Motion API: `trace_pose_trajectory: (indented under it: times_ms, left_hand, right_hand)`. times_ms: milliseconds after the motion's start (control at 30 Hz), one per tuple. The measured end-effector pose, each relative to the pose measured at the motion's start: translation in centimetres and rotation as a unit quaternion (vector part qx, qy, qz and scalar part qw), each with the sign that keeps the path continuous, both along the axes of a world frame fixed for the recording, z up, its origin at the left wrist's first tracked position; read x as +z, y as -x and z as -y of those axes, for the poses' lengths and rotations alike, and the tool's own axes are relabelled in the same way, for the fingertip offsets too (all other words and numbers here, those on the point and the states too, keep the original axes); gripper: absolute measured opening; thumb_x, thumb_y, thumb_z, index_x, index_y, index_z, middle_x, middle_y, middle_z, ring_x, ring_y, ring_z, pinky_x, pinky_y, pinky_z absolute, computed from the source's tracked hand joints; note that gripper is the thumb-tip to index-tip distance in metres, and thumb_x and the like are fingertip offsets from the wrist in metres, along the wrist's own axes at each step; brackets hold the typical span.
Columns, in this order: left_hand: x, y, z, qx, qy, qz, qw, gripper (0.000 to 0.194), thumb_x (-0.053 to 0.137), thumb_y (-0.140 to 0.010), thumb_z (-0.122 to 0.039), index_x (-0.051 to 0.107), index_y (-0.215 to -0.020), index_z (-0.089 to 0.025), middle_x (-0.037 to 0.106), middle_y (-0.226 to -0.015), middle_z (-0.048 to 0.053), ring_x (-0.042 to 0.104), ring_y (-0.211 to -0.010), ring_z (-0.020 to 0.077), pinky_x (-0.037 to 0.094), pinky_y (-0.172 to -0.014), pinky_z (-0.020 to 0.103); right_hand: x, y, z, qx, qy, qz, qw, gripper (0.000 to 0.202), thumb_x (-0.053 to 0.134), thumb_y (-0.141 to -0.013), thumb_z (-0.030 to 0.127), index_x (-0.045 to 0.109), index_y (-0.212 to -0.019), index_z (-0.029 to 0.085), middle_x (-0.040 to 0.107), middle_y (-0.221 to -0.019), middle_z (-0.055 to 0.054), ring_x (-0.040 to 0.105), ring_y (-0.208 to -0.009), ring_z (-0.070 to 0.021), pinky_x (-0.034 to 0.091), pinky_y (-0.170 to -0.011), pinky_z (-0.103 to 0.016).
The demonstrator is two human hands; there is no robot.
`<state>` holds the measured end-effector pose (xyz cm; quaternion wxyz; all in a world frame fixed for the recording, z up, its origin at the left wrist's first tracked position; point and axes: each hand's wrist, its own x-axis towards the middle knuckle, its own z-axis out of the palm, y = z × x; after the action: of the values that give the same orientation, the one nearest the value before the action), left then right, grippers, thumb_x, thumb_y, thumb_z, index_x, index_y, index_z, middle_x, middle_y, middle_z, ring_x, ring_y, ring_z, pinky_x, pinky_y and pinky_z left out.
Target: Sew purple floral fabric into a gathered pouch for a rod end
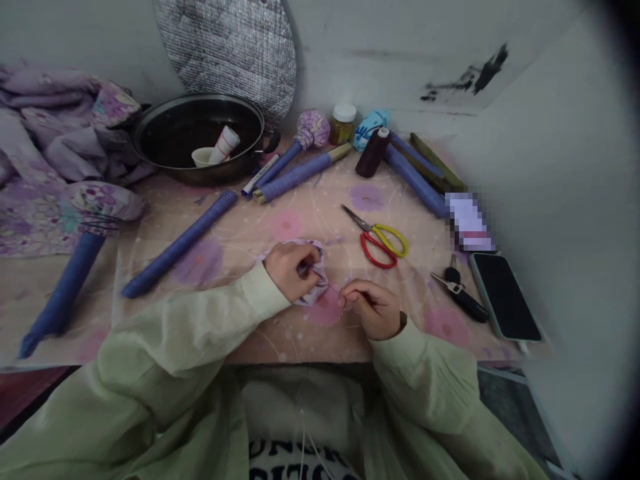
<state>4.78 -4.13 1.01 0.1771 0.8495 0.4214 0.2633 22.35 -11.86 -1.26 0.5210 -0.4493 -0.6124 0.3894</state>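
Observation:
My left hand is closed on a small piece of floral cloth, its fingers bent over the top, on the table. To its right, my right hand pinches a thin reddish thread, which runs taut to the cloth. Whether a needle is in those fingertips is too small to tell. Beyond my right hand lie scissors with one red and one yellow handle, blades apart. A dark spool of thread stands farther back.
Blue-wrapped sticks lie at left and back; some carry floral cloth heads. A black pan holds a small cup. Floral fabric is heaped at left. A small jar, keys and a phone sit toward back and right.

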Motion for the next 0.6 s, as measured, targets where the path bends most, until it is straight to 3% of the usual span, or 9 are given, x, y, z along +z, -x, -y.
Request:
trace_pose_trajectory:
  times_ms: [233,600]
  left_hand:
    - [0.3,-0.2,0.4,0.05,-0.03,-0.018,0.998,0.017,0.056,-0.056,-0.017,0.054,-0.072,-0.019,0.064,-0.066,0.0,0.056,-0.073,0.0197,0.036,-0.076,0.037]
    - [0.3,-0.3,0.4,0.065,-0.036,-0.023,0.997,0.019,0.056,-0.055,-0.017,0.051,-0.074,-0.018,0.062,-0.063,-0.001,0.055,-0.072,0.0202,0.03,-0.076,0.041]
  right_hand:
    - [-0.7,-0.7,0.6,-0.021,0.004,0.005,1.0,0.015,0.054,-0.082,0.028,0.064,-0.074,0.018,0.06,-0.055,-0.001,0.056,-0.049,-0.0121,0.046,-0.048,-0.026]
    - [-0.6,-1.4,2.2,-0.05,0.009,-0.029,0.998,0.011,0.055,-0.082,0.019,0.066,-0.078,0.02,0.057,-0.054,0.001,0.052,-0.044,-0.0097,0.042,-0.042,-0.022]
